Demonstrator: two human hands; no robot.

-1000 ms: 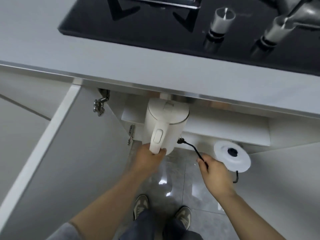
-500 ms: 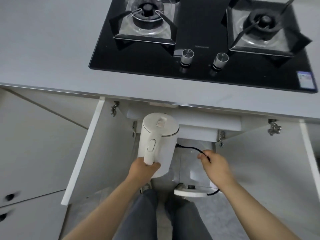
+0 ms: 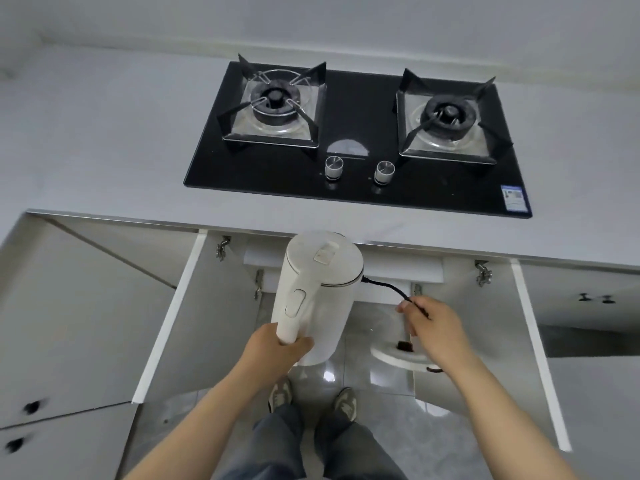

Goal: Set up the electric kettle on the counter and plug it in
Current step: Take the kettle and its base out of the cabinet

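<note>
**Kettle and base held in the air below the tabletop edge**

The left cabinet door (image 3: 166,317) stands open, out to the left of the left grip (image 3: 277,351). That grip is clenched around the lower end of the handle of the white kettle (image 3: 320,289), which hangs upright in the air, its lid just at the front edge of the tabletop (image 3: 104,140) and its body in front of the open cabinet. From behind the kettle a black cord (image 3: 391,289) runs rightward into the right grip (image 3: 433,327), which pinches it between thumb and fingers. The round white base (image 3: 398,356) hangs just below and left of the right grip, tilted, clear of the floor (image 3: 363,375). Beyond both grips, on the tabletop, sits a black two-burner hob (image 3: 356,140). The right cabinet door (image 3: 533,341) stands open to the right of the right grip.
</note>
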